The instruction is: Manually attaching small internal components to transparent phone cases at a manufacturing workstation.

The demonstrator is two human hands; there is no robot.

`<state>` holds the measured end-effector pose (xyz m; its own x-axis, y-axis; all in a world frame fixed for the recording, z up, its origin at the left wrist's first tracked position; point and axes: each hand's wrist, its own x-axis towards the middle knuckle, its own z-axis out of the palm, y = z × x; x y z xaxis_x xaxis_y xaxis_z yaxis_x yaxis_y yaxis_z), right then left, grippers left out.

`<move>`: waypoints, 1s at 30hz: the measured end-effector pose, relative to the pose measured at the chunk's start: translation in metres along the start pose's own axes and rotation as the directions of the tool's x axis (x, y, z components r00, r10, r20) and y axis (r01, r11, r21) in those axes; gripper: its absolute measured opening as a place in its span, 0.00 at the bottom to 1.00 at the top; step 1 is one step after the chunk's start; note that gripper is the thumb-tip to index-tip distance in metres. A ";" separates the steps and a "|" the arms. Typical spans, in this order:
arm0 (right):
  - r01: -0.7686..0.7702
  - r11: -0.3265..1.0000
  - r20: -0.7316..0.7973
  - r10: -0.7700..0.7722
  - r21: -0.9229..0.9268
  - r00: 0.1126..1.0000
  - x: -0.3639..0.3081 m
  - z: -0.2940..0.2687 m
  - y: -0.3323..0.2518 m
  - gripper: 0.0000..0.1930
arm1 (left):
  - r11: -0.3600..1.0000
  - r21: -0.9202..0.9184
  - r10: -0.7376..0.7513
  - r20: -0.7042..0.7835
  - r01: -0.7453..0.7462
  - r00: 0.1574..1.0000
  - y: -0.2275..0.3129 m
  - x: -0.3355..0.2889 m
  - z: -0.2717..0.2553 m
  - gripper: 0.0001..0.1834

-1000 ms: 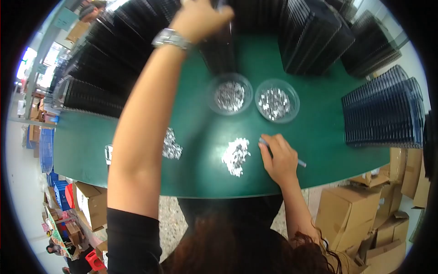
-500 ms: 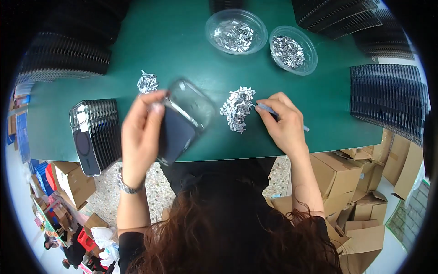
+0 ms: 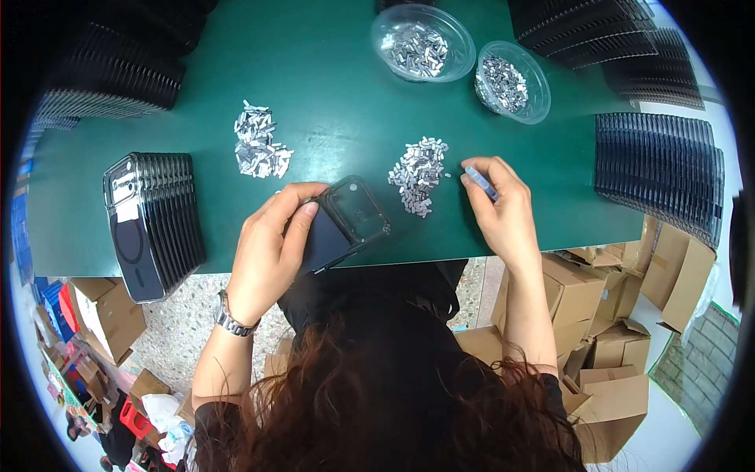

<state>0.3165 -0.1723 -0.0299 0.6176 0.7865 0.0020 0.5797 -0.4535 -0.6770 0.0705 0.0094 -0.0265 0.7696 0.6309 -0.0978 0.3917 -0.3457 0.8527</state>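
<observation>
My left hand (image 3: 275, 236) grips a dark phone case (image 3: 326, 240) by its edge, over the front edge of the green table. The case has a clear, rounded camera frame (image 3: 360, 211) at its upper right. My right hand (image 3: 502, 203) is closed around a slim, pale blue pen-like tool (image 3: 481, 184), held just right of a pile of small silver-grey pieces (image 3: 419, 175). A second pile of such pieces (image 3: 259, 141) lies beyond my left hand. To the left, a row of similar phone cases (image 3: 153, 224) stands packed together.
Two clear plastic bowls, a larger one (image 3: 425, 43) and a smaller one (image 3: 513, 82), hold more small pieces at the back. Stacks of dark cases stand along the left (image 3: 110, 71) and right (image 3: 659, 173) sides. Cardboard boxes (image 3: 574, 295) sit on the floor at right.
My left hand has brought the phone case down and turned it, uncovering more of the left pile. My right hand has shifted slightly right, away from the middle pile, with the tool turned in its fingers.
</observation>
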 end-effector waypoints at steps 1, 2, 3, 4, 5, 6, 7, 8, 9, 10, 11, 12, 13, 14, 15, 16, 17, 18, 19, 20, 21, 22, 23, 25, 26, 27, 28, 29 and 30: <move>0.004 1.000 0.007 -0.004 0.011 1.000 0.000 0.000 0.002 0.06 | 1.000 -0.003 0.003 0.003 -0.003 1.000 0.001 0.000 -0.001 0.12; 0.009 1.000 0.015 -0.010 0.023 1.000 0.000 0.001 0.002 0.06 | 0.999 0.032 -0.023 0.017 0.022 1.000 0.004 -0.001 -0.002 0.12; -0.020 1.000 0.040 0.019 0.014 0.999 0.000 0.003 0.000 0.06 | 0.997 0.068 -0.049 0.029 0.047 0.998 0.005 -0.001 -0.003 0.12; -0.019 1.000 0.044 0.019 0.018 0.999 0.001 0.005 0.000 0.06 | 0.996 0.070 -0.054 0.028 0.052 0.998 0.006 -0.001 -0.001 0.12; -0.003 1.000 0.047 0.004 -0.027 0.999 0.003 0.007 0.000 0.06 | 0.993 0.107 -0.046 0.025 0.043 0.999 0.006 -0.001 0.000 0.12; 0.014 0.997 0.051 -0.011 -0.071 0.999 0.003 0.010 0.000 0.06 | 0.989 0.144 -0.038 0.021 0.035 0.999 0.007 0.000 0.001 0.12; 0.022 0.998 0.054 -0.019 -0.065 0.998 0.004 0.011 -0.002 0.06 | 0.988 0.150 -0.042 0.013 0.039 0.999 0.008 -0.001 0.000 0.12; 0.037 0.993 0.061 -0.030 -0.108 0.998 0.004 0.011 -0.003 0.06 | 0.987 0.160 -0.029 0.020 0.026 0.999 0.011 -0.001 -0.001 0.11; 0.051 0.987 0.068 -0.041 -0.150 0.997 0.004 0.010 -0.004 0.06 | 0.985 0.171 -0.018 0.028 0.013 0.999 0.013 -0.001 -0.001 0.11; 0.060 0.989 0.074 -0.050 -0.137 0.996 0.006 0.009 -0.007 0.06 | 0.983 0.183 -0.026 0.019 0.023 0.999 0.013 -0.002 -0.002 0.11; 0.054 0.986 0.105 -0.037 -0.159 0.994 0.008 0.007 -0.008 0.06 | 0.983 0.181 -0.018 0.035 0.012 0.999 0.013 -0.002 -0.002 0.11; 0.048 0.982 0.135 -0.023 -0.181 0.991 0.010 0.007 -0.008 0.06 | 0.984 0.180 -0.010 0.051 0.001 0.999 0.013 -0.001 -0.002 0.11; 0.052 0.988 0.139 -0.032 -0.144 0.990 0.013 0.006 -0.004 0.06 | 0.987 0.162 0.009 0.050 -0.017 0.999 0.011 0.000 0.000 0.11; 0.029 0.992 0.173 -0.007 -0.123 0.985 0.016 0.003 -0.002 0.07 | 0.986 0.169 0.005 0.047 -0.013 0.999 0.011 0.001 0.001 0.11; 0.039 0.994 0.172 -0.021 -0.103 0.985 0.016 0.004 -0.001 0.06 | 0.991 0.137 0.004 0.059 -0.012 0.998 0.010 0.002 0.001 0.11; 0.049 0.995 0.172 -0.034 -0.087 0.985 0.016 0.004 0.001 0.06 | 0.995 0.101 0.005 0.070 -0.012 0.998 0.009 0.003 0.003 0.11; 0.052 0.995 0.174 -0.037 -0.083 0.984 0.015 0.004 0.000 0.06 | 0.996 0.081 0.023 0.062 -0.028 0.998 0.007 0.004 0.005 0.10; 0.054 0.999 0.144 -0.052 -0.005 0.988 0.012 0.000 -0.004 0.06 | 0.996 0.083 0.021 0.060 -0.025 0.998 0.009 0.005 0.005 0.10; 0.054 0.996 0.112 -0.062 0.074 0.992 0.010 -0.004 -0.006 0.05 | 0.998 0.070 -0.009 0.107 0.001 0.994 0.014 0.008 0.005 0.09; 0.053 0.995 0.119 -0.062 0.082 0.991 0.009 -0.003 -0.014 0.05 | 0.997 0.061 -0.045 0.154 0.036 0.987 0.015 0.007 0.005 0.09; 0.201 0.972 0.108 -0.215 0.125 0.971 0.008 0.000 -0.028 0.05 | 0.997 0.067 -0.054 0.154 0.045 0.987 0.015 0.006 0.006 0.09; 0.346 0.924 0.089 -0.363 0.164 0.928 0.008 0.004 -0.042 0.05 | 0.998 0.066 -0.027 0.137 0.018 0.990 0.015 0.005 0.006 0.08; 0.349 0.922 0.146 -0.373 0.169 0.916 0.007 0.004 -0.051 0.05 | 0.998 0.061 0.011 0.127 -0.019 0.992 0.017 0.006 0.007 0.08; 0.515 0.840 0.151 -0.538 0.169 0.829 0.012 0.018 -0.054 0.08 | 0.997 0.073 0.019 0.143 -0.030 0.990 0.022 0.007 0.008 0.08; 0.566 0.812 0.166 -0.584 0.143 0.795 0.014 0.023 -0.056 0.10 | 0.996 0.086 0.024 0.153 -0.038 0.988 0.024 0.007 0.008 0.07; 0.568 0.810 0.167 -0.586 0.145 0.793 0.016 0.027 -0.056 0.10 | 0.996 0.087 0.023 0.151 -0.036 0.988 0.024 0.007 0.009 0.07; 0.628 0.774 0.184 -0.630 0.081 0.754 0.017 0.031 -0.056 0.10 | 0.992 0.112 0.041 0.143 -0.058 0.989 0.023 0.007 0.011 0.07; 0.683 0.730 0.205 -0.672 0.019 0.712 0.018 0.033 -0.056 0.10 | 0.987 0.138 0.059 0.134 -0.078 0.989 0.022 0.007 0.012 0.07; 0.686 0.727 0.207 -0.675 0.023 0.708 0.018 0.036 -0.056 0.10 | 0.988 0.139 0.055 0.129 -0.073 0.990 0.023 0.006 0.012 0.07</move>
<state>0.2759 -0.1178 -0.0179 -0.0641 0.9498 0.3062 0.8327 0.2200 -0.5081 0.0906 -0.0028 -0.0137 0.8489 0.5158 -0.1159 0.4005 -0.4844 0.7778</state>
